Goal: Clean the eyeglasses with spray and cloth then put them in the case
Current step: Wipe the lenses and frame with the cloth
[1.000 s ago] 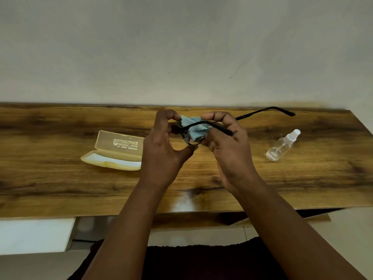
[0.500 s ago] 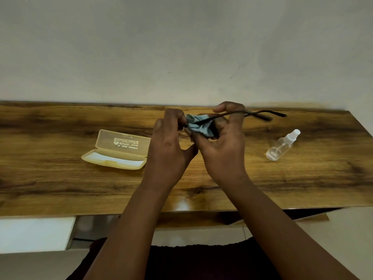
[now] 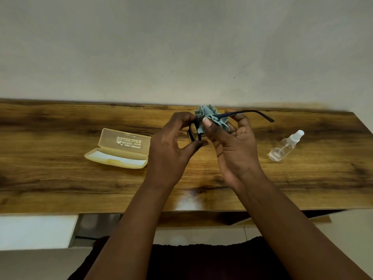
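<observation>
I hold the black eyeglasses up over the middle of the wooden table. My left hand grips the frame's left side between curled fingers and thumb. My right hand pinches a crumpled light blue cloth around the frame, thumb pressed on the cloth. One temple arm sticks out to the right past my fingers. The lenses are mostly hidden by the cloth and my fingers. The yellow case lies open on the table to the left.
A small clear spray bottle with a white cap lies on its side at the right of the table. A pale wall rises behind the table's far edge. White floor or furniture shows below the near edge.
My right hand has turned palm toward me and the cloth has bunched up higher above the frame. The temple arm now points right and slightly down. My left hand keeps its grip.
</observation>
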